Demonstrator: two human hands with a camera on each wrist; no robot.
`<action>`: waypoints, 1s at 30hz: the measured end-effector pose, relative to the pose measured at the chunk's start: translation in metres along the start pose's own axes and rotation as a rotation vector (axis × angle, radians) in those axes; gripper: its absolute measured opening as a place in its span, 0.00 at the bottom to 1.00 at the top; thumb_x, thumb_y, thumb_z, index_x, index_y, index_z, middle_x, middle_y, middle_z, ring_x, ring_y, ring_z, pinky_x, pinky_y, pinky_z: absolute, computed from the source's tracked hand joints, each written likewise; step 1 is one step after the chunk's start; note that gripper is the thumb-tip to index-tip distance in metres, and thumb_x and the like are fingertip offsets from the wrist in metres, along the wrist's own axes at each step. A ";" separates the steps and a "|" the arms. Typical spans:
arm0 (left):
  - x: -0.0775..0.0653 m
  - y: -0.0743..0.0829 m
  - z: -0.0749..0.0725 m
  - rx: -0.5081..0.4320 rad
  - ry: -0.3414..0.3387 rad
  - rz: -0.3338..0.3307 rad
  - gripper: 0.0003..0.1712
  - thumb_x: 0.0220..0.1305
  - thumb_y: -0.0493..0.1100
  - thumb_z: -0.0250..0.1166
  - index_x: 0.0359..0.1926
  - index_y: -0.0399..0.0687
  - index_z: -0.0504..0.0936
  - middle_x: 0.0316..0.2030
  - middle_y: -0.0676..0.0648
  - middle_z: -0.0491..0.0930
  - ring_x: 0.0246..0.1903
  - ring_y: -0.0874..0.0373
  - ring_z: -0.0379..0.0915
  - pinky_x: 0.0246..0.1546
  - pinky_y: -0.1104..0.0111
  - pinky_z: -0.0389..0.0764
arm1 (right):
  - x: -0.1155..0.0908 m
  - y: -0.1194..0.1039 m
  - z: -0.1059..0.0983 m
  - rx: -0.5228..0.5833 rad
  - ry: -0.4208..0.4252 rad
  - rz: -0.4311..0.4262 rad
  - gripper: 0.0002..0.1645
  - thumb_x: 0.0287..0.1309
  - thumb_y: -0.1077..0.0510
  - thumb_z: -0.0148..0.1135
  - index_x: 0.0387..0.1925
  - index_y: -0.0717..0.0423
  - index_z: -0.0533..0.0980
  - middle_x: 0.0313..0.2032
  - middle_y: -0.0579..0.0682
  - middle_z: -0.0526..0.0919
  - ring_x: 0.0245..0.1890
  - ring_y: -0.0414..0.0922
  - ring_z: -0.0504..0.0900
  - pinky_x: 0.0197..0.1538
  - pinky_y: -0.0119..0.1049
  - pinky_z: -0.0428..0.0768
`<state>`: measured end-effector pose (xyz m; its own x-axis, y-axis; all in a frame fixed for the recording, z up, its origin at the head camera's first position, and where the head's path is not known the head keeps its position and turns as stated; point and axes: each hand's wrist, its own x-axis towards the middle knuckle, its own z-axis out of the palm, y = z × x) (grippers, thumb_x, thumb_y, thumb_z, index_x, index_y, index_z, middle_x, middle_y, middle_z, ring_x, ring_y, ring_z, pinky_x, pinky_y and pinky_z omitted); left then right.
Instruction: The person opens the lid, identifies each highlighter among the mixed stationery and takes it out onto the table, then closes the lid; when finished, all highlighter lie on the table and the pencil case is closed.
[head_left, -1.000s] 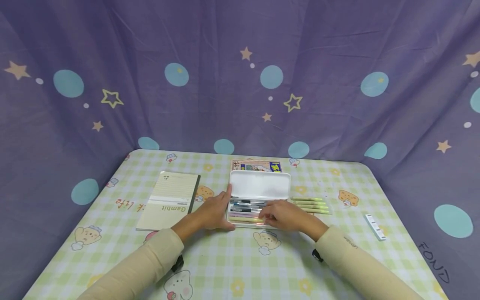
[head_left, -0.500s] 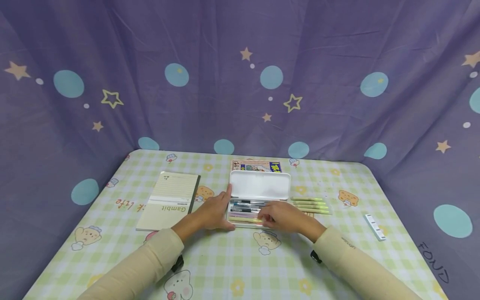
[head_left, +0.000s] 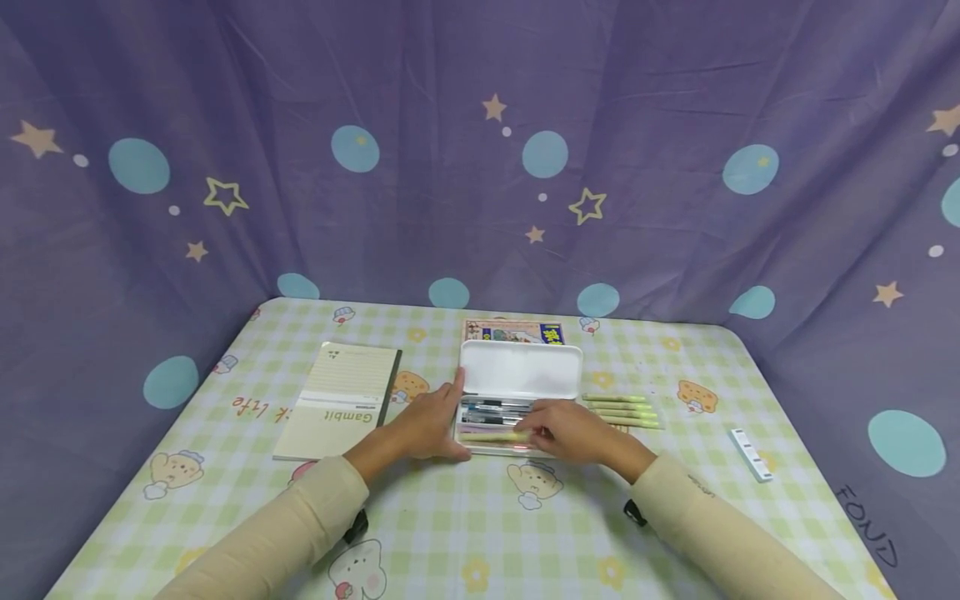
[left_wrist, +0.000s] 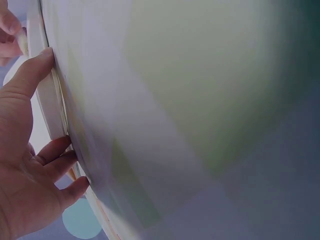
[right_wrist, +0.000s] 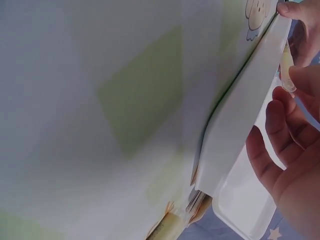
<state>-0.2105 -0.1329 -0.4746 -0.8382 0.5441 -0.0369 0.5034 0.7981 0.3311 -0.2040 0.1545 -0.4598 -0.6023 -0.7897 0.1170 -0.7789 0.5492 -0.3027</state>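
A white pencil case [head_left: 521, 371] lies open near the middle of the table, its lid tipped back. My left hand [head_left: 429, 421] holds its left end, thumb at the front corner and index finger up beside the lid. Inside lie several dark-and-clear pens [head_left: 491, 414] at the back. Over the case's front part, my right hand [head_left: 566, 429] pinches a pale yellow pen [head_left: 491, 437] by its right end, between thumb and fingertips. In the right wrist view the pinched pen [right_wrist: 287, 70] shows a clear tip, above the case's white wall [right_wrist: 240, 107].
Several yellow-green pens [head_left: 622, 410] lie together right of the case. A cream notebook [head_left: 341, 400] lies to the left, and a colourful printed booklet [head_left: 513, 331] shows behind the lid. Farther right is a small white-and-light-blue strip [head_left: 750, 454]. A purple curtain [head_left: 480, 233] stands behind the table.
My right hand has dipped at the case's front part, then risen slightly with the yellow pen, which now sits a little farther back. The left hand has stayed in place.
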 end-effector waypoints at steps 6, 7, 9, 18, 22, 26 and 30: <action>0.000 -0.001 0.001 0.003 -0.004 -0.004 0.83 0.43 0.67 0.80 0.80 0.34 0.35 0.64 0.33 0.73 0.56 0.39 0.78 0.61 0.50 0.77 | -0.002 0.002 -0.003 0.024 -0.004 0.010 0.13 0.65 0.61 0.64 0.49 0.50 0.86 0.35 0.42 0.81 0.27 0.29 0.69 0.37 0.27 0.75; 0.000 -0.001 0.001 0.003 -0.005 -0.005 0.83 0.43 0.67 0.80 0.80 0.34 0.35 0.64 0.33 0.73 0.56 0.39 0.78 0.61 0.50 0.77 | -0.002 0.002 -0.004 0.024 -0.011 0.013 0.13 0.65 0.61 0.64 0.49 0.50 0.86 0.34 0.42 0.81 0.27 0.29 0.69 0.37 0.27 0.75; 0.001 -0.001 0.001 0.003 -0.004 -0.007 0.83 0.43 0.67 0.80 0.80 0.34 0.35 0.65 0.33 0.73 0.56 0.39 0.78 0.60 0.50 0.77 | -0.002 0.002 -0.004 0.016 -0.021 0.017 0.14 0.64 0.61 0.64 0.50 0.51 0.86 0.34 0.42 0.80 0.27 0.29 0.68 0.36 0.27 0.75; 0.000 0.000 0.000 0.003 -0.007 -0.010 0.82 0.43 0.67 0.80 0.80 0.34 0.36 0.65 0.33 0.72 0.56 0.39 0.78 0.60 0.50 0.77 | -0.001 0.000 -0.003 -0.023 -0.001 0.047 0.12 0.62 0.60 0.67 0.47 0.50 0.87 0.38 0.43 0.83 0.30 0.32 0.74 0.39 0.31 0.78; 0.001 0.000 0.001 0.007 -0.005 -0.008 0.83 0.43 0.67 0.80 0.80 0.33 0.36 0.65 0.33 0.73 0.56 0.39 0.78 0.60 0.50 0.77 | -0.002 0.000 -0.003 -0.015 -0.009 0.054 0.12 0.62 0.61 0.67 0.47 0.49 0.87 0.39 0.43 0.85 0.32 0.33 0.76 0.40 0.32 0.79; 0.001 0.000 0.001 0.007 -0.003 -0.007 0.83 0.43 0.67 0.80 0.80 0.33 0.36 0.63 0.33 0.73 0.54 0.39 0.78 0.59 0.50 0.78 | -0.004 0.001 -0.004 -0.006 0.002 0.062 0.13 0.62 0.61 0.68 0.48 0.49 0.86 0.42 0.44 0.86 0.35 0.35 0.79 0.42 0.33 0.81; 0.001 0.000 0.000 0.012 -0.007 -0.008 0.83 0.43 0.67 0.80 0.80 0.34 0.36 0.64 0.33 0.73 0.55 0.39 0.78 0.60 0.50 0.77 | -0.007 0.004 -0.005 0.004 0.041 0.038 0.14 0.62 0.63 0.67 0.49 0.50 0.86 0.41 0.45 0.86 0.35 0.35 0.79 0.41 0.33 0.80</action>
<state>-0.2110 -0.1323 -0.4747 -0.8408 0.5393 -0.0462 0.4991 0.8054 0.3197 -0.2034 0.1635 -0.4575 -0.6384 -0.7561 0.1443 -0.7545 0.5775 -0.3117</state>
